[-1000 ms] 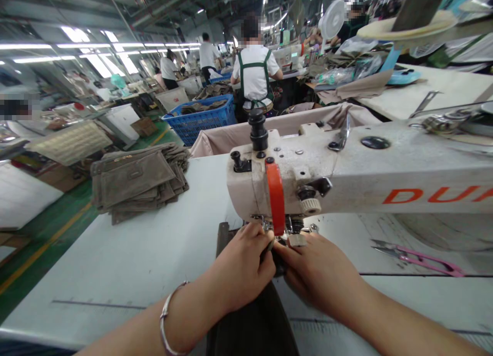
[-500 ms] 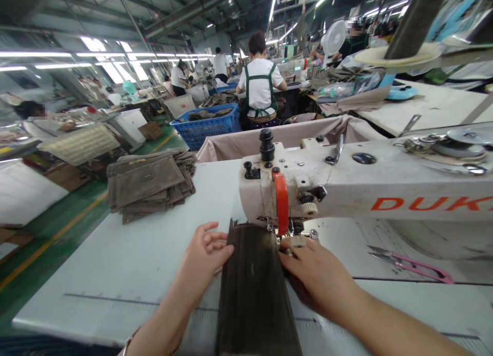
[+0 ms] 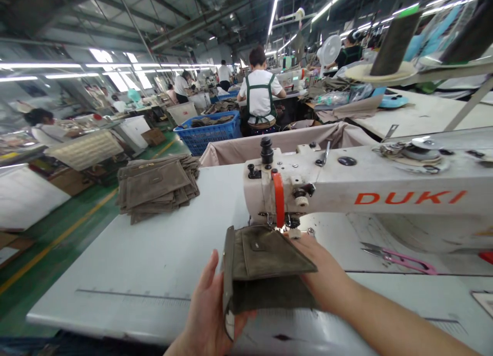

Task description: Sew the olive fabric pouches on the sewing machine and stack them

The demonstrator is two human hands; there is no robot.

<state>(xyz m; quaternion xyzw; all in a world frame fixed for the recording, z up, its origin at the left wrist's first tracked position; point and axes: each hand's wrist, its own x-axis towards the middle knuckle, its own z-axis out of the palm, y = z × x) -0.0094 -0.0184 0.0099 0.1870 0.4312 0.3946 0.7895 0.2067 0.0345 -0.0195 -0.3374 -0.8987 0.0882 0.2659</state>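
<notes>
I hold a folded olive-brown fabric piece in front of the needle end of a white DUKI sewing machine, above the pale work surface. My left hand is part-open at the near left edge of the piece, thumb raised on the outer side and fingers curled beneath, supporting it. My right hand reaches behind the right side of the piece, its fingers extended toward the presser foot area; fabric and machine parts hide the fingertips, so I cannot tell how firmly they grip or whether the far edge touches the foot. A small rounded patch shows on the upper layer, which angles out over a darker layer below. An orange-red guard stands at the machine's head, and thread snips with pink handles lie to the right, under the machine's arm. At far left on the surface, a stack of similar fabric pieces sits well apart from the hands. Beyond are a blue plastic crate and a co-worker in a white shirt with dark green straps, back to the camera.
</notes>
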